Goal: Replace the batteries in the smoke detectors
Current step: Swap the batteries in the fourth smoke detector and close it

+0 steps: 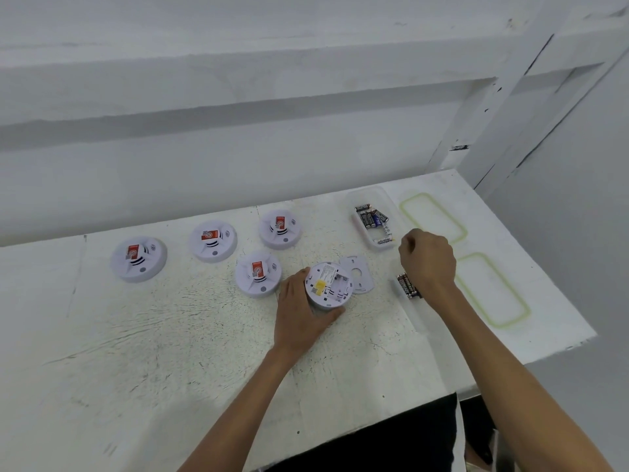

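My left hand (299, 315) grips an upturned white smoke detector (328, 284) on the table, its battery bay open and empty-looking beside a yellow label. Its detached mounting plate (357, 274) lies just to the right. My right hand (427, 260) hovers with fingers curled, between two clear containers; whether it holds a battery is hidden. The far container (371, 216) holds several batteries. The near container (413, 311) holds a few batteries (408, 286) under my wrist. Several closed detectors with red stickers, such as the leftmost detector (138, 258) and the nearest detector (258, 273), sit face up to the left.
Two container lids with green seals, a far lid (432, 216) and a near lid (493, 291), lie at the table's right side. The white table (170, 335) ends at a right edge near the lids. A white wall rises behind.
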A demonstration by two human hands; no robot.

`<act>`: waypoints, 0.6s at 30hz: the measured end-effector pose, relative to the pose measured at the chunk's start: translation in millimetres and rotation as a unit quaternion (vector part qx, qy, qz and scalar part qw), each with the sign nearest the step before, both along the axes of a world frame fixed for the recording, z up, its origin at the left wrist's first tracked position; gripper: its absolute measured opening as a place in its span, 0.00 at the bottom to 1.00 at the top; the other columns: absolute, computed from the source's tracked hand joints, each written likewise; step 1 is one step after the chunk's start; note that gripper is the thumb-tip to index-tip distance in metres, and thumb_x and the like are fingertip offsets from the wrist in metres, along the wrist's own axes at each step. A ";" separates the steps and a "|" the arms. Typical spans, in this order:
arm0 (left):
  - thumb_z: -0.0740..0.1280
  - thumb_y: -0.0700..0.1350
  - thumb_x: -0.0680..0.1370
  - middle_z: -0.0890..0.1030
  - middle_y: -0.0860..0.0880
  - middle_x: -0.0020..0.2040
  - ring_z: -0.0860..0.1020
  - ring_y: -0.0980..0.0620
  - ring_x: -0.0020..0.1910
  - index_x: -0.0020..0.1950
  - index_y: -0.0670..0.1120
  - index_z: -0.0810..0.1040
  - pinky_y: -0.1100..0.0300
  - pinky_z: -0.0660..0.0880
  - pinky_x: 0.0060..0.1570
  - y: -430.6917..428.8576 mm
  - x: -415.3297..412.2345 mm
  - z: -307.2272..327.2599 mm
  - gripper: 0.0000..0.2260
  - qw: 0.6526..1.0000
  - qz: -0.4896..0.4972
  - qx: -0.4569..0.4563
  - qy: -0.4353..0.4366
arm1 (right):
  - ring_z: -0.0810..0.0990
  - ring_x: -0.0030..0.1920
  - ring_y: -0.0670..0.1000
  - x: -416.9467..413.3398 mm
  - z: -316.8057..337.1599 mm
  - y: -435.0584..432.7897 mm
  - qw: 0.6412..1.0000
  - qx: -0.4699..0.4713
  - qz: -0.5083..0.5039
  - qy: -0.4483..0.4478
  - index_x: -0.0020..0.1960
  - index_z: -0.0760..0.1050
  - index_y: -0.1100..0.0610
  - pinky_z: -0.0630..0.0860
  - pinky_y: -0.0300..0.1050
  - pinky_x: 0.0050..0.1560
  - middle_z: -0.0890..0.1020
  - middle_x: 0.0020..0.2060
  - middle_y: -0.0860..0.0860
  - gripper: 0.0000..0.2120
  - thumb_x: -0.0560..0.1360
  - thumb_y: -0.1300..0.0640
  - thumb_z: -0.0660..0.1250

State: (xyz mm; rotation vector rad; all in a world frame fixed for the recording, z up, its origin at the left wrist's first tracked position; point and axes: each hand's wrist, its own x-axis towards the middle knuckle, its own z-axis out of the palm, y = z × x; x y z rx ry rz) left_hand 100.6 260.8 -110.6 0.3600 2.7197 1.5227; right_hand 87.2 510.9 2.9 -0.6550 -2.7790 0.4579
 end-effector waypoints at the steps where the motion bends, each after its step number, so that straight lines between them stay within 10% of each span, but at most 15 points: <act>1: 0.79 0.64 0.67 0.74 0.54 0.68 0.69 0.55 0.67 0.74 0.48 0.67 0.55 0.69 0.68 0.3 1.3 1.5 0.43 1.000 0.000 -0.001 0.000 | 0.78 0.37 0.56 -5.3 0.3 0.8 1.000 -0.016 0.018 0.010 0.46 0.80 0.59 0.76 0.48 0.35 0.83 0.37 0.55 0.09 0.78 0.59 0.62; 9: 0.78 0.65 0.67 0.73 0.58 0.65 0.68 0.61 0.63 0.73 0.47 0.68 0.55 0.68 0.68 -0.2 0.0 5.7 0.42 1.000 -0.001 0.005 0.010 | 0.78 0.56 0.62 -66.1 -16.0 7.2 0.991 -0.043 0.101 -0.075 0.62 0.78 0.62 0.77 0.52 0.55 0.82 0.55 0.62 0.14 0.79 0.64 0.62; 18: 0.77 0.67 0.67 0.71 0.61 0.65 0.68 0.62 0.65 0.73 0.50 0.67 0.56 0.67 0.69 2.3 -0.3 5.8 0.42 1.000 0.002 -0.003 0.013 | 0.74 0.59 0.60 -109.8 -20.6 -2.0 0.981 0.049 0.091 -0.166 0.67 0.71 0.62 0.73 0.49 0.44 0.76 0.55 0.60 0.21 0.75 0.71 0.59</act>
